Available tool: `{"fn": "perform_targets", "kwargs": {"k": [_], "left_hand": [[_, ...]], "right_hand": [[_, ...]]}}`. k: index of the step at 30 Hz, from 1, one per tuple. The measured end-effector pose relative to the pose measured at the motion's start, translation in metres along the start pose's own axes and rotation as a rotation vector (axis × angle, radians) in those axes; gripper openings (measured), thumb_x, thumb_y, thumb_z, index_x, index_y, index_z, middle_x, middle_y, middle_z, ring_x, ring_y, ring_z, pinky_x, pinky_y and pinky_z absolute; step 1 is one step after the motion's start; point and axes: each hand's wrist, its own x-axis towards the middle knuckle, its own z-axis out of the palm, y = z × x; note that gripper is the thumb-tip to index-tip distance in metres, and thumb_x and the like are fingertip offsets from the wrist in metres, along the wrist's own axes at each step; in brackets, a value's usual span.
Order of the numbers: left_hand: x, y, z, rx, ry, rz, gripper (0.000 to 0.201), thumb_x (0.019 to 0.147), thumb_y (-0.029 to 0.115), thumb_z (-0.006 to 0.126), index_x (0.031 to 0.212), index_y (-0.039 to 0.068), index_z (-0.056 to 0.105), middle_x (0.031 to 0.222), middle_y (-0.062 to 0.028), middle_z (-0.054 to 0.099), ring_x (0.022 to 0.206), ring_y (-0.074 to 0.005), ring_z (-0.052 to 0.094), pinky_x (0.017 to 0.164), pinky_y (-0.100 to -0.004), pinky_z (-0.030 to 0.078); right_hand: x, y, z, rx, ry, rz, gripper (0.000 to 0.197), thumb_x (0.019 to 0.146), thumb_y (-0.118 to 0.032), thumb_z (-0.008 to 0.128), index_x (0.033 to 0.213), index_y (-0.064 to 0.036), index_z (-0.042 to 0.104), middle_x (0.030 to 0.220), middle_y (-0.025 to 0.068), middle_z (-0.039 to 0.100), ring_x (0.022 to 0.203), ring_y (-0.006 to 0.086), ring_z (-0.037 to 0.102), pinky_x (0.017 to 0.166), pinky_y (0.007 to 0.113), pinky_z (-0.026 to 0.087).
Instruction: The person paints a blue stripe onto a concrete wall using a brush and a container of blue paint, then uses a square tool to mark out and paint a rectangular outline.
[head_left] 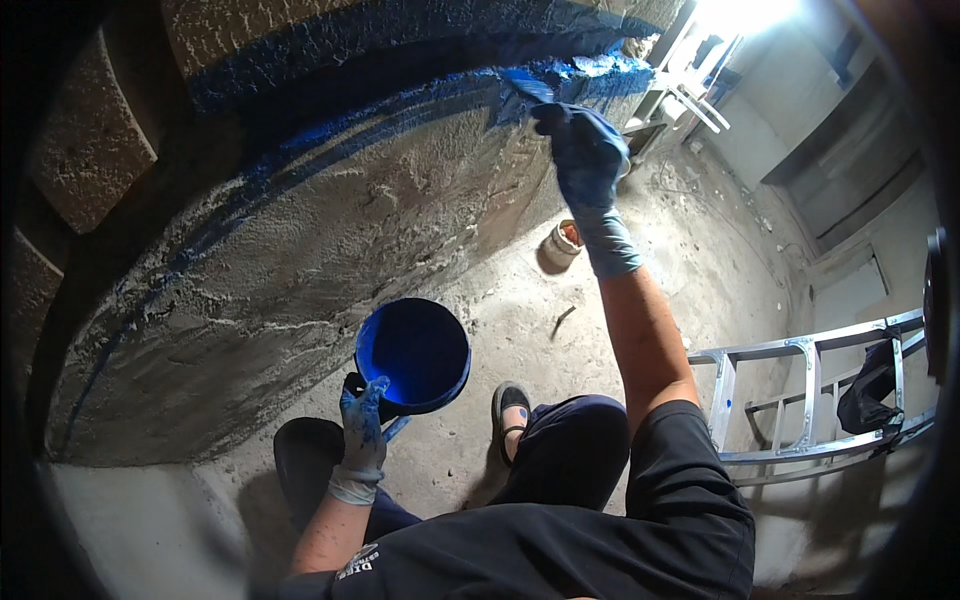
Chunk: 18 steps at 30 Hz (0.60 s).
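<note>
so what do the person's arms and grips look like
The right grip wears a blue glove with a paler cuff; the left grip wears a pale glove smeared with blue. Both forearms are bare below short black sleeves.

An indoor space that looks like a building or renovation site: a bare, dusty concrete floor (700, 225) with small debris (563, 319) meets a rough, unfinished wall (380, 215) streaked with blue. A bright white light (745, 15) glares at upper right, a metal ladder (808, 392) is at right, and an open blue bucket (405, 345) suggests painting work.
</note>
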Motion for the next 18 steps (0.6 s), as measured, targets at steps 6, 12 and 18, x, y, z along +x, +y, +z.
{"fn": "perform_targets", "kwargs": {"k": [6, 12, 18], "left_hand": [[0.008, -0.004, 0.001, 0.018, 0.071, -0.072, 0.020, 0.083, 0.023, 0.063, 0.095, 0.023, 0.047, 0.096, -0.0035, 0.060, 0.083, -0.0236, 0.065, 0.076, -0.0486, 0.053], [0.001, 0.002, 0.004, 0.040, 0.076, -0.084, 0.021, 0.084, 0.025, 0.063, 0.096, 0.023, 0.047, 0.099, -0.0041, 0.060, 0.085, -0.0235, 0.065, 0.078, -0.0491, 0.053], [-0.004, 0.002, 0.002, 0.027, -0.012, -0.021, 0.022, 0.085, 0.030, 0.062, 0.099, 0.022, 0.048, 0.103, -0.0042, 0.060, 0.092, -0.0220, 0.064, 0.078, -0.0454, 0.052]], "right_hand": [[-0.002, -0.061, 0.048, 0.255, -0.136, -0.193, 0.012, 0.079, -0.010, 0.069, 0.068, -0.0078, 0.063, 0.070, 0.0069, 0.066, 0.063, 0.0197, 0.062, 0.058, 0.029, 0.049], [-0.007, -0.027, 0.042, 0.201, -0.129, -0.142, 0.003, 0.078, -0.006, 0.070, 0.078, -0.0079, 0.067, 0.075, 0.0066, 0.067, 0.065, 0.0173, 0.063, 0.057, 0.028, 0.051], [-0.004, -0.002, -0.001, 0.049, 0.044, 0.047, 0.011, 0.089, -0.007, 0.060, 0.088, 0.0007, 0.069, 0.079, 0.0075, 0.069, 0.071, 0.0144, 0.064, 0.066, 0.027, 0.049]]}}
